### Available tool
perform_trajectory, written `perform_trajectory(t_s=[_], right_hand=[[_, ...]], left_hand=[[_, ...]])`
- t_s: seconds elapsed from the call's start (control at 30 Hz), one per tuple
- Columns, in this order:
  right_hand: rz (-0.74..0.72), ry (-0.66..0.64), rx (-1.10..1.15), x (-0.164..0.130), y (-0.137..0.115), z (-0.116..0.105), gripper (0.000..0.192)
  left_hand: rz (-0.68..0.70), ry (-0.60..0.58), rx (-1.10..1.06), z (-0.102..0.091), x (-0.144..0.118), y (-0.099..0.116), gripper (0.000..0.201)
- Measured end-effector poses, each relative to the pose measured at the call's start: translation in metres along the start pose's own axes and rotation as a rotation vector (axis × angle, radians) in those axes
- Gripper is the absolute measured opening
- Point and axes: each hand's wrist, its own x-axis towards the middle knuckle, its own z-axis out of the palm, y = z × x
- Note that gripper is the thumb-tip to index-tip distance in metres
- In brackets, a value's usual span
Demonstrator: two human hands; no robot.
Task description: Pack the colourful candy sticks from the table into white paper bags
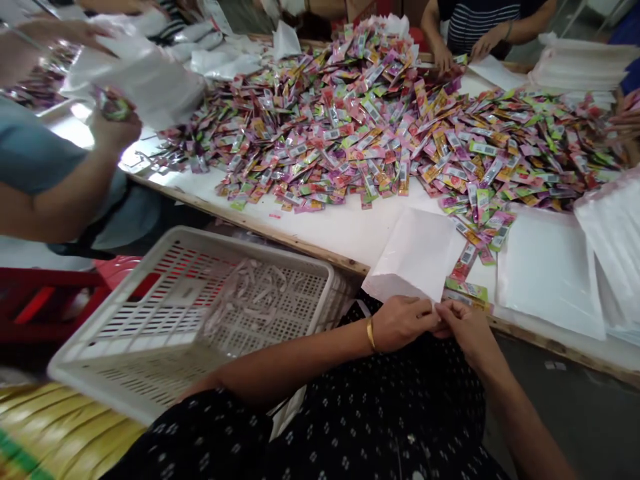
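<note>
Both hands (434,320) pinching white bag (417,257) at table edge (320,248), basket (150,373) left.

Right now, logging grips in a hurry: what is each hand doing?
Left hand: fingers pinched shut on the white bag.
Right hand: fingers pinched at the same bag edge.

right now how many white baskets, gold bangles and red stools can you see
white basket: 1
gold bangle on the left hand, beside the right hand: 1
red stool: 1
total: 3
</note>
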Motion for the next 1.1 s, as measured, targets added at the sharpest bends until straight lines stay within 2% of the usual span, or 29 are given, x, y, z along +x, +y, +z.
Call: perform_trajectory(t_s=[0.07,0.13,0.17,0.23,0.3,0.33,0.37,0.4,0.43,0.5,0.53,0.57,0.63,0.7,0.77,0.87,0.9,0.97,1.03,1.1], right_hand=[[-0.012,0.06,-0.047,-0.001,0.003,-0.013,0.044],[-0.046,0.141,-0.1,-0.004,0.008,-0.033,0.046],[-0.069,0.174,-0.127,-0.006,0.011,-0.044,0.046],[-0.112,0.197,-0.187,-0.012,0.019,-0.064,0.046],[-0.13,0.148,-0.251,-0.019,0.025,-0.077,0.046],[-0.138,0.132,-0.299,-0.022,0.028,-0.082,0.047],[-0.164,0.15,-0.37,-0.024,0.03,-0.086,0.047],[-0.226,0.214,-0.468,-0.026,0.03,-0.09,0.048],[-0.331,0.31,-0.59,-0.026,0.03,-0.093,0.047],[-0.632,0.492,-0.875,-0.023,0.025,-0.1,0.043],[-0.794,0.51,-1.014,-0.019,0.021,-0.103,0.043],[-0.94,0.465,-1.142,-0.013,0.016,-0.105,0.046],[-1.142,0.258,-1.347,0.001,0.005,-0.105,0.052],[-1.249,0.038,-1.463,0.015,-0.004,-0.103,0.056],[-1.299,-0.135,-1.499,0.025,-0.007,-0.101,0.056],[-1.324,-0.249,-1.481,0.031,0.0,-0.106,0.057],[-1.32,-0.247,-1.467,0.031,0.005,-0.108,0.057],[-1.301,-0.202,-1.421,0.029,0.014,-0.11,0.056],[-1.237,-0.109,-1.339,0.027,0.022,-0.108,0.047],[-1.13,0.054,-1.205,0.026,0.027,-0.101,0.032]], left_hand=[[0.119,-0.085,0.009,-0.006,-0.023,-0.004,0.025],[0.112,-0.247,0.004,-0.01,-0.056,-0.015,0.021],[0.026,-0.349,0.012,-0.011,-0.074,-0.023,0.02],[-0.289,-0.56,0.073,-0.012,-0.105,-0.04,0.023],[-0.57,-0.741,0.121,-0.012,-0.12,-0.053,0.027],[-0.648,-0.791,0.12,-0.013,-0.121,-0.057,0.027],[-0.685,-0.792,0.11,-0.014,-0.118,-0.059,0.027],[-0.695,-0.733,0.102,-0.016,-0.112,-0.058,0.03],[-0.688,-0.618,0.105,-0.018,-0.104,-0.057,0.036],[-0.64,-0.292,0.145,-0.021,-0.085,-0.054,0.049],[-0.573,-0.134,0.162,-0.021,-0.075,-0.052,0.052],[-0.471,-0.012,0.164,-0.018,-0.066,-0.052,0.052],[-0.22,0.11,0.123,-0.007,-0.048,-0.052,0.05],[-0.019,0.114,0.066,0.008,-0.034,-0.053,0.045],[0.087,0.077,0.006,0.021,-0.028,-0.055,0.042],[0.153,-0.016,-0.107,0.03,-0.035,-0.055,0.04],[0.131,-0.036,-0.143,0.031,-0.039,-0.054,0.038],[0.003,-0.019,-0.207,0.028,-0.045,-0.05,0.034],[-0.205,0.049,-0.255,0.024,-0.042,-0.044,0.028],[-0.429,0.092,-0.265,0.02,-0.03,-0.039,0.029]])
